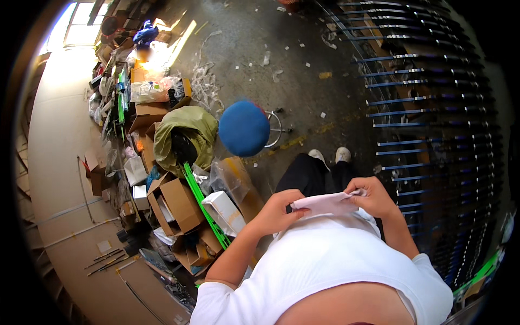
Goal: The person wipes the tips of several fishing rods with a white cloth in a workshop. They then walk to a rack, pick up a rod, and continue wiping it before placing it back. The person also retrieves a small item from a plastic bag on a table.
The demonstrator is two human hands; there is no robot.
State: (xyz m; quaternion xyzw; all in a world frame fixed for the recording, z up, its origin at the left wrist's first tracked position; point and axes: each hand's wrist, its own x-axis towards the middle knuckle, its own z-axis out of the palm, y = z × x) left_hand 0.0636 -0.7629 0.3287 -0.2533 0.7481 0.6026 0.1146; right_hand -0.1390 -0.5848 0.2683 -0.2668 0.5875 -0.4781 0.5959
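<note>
In front of my white shirt, a pale pinkish-white folded cloth [326,204] stretches between my two hands. My left hand [284,211] is closed on its left end, thumb and fingers pinching the edge. At the right end, my right hand [372,199] grips it, and a bit of gathered material shows between thumb and fingers. Its lower edge lies close against the shirt, so I cannot tell whether they touch.
Ahead stands a round blue stool [244,129]. Left are cardboard boxes [184,206], bright green strips [197,189], a white box [223,212] and an olive cover [200,130]. Rows of long blue-ended rods [401,124] fill the right. Plastic scraps [203,81] litter the concrete floor.
</note>
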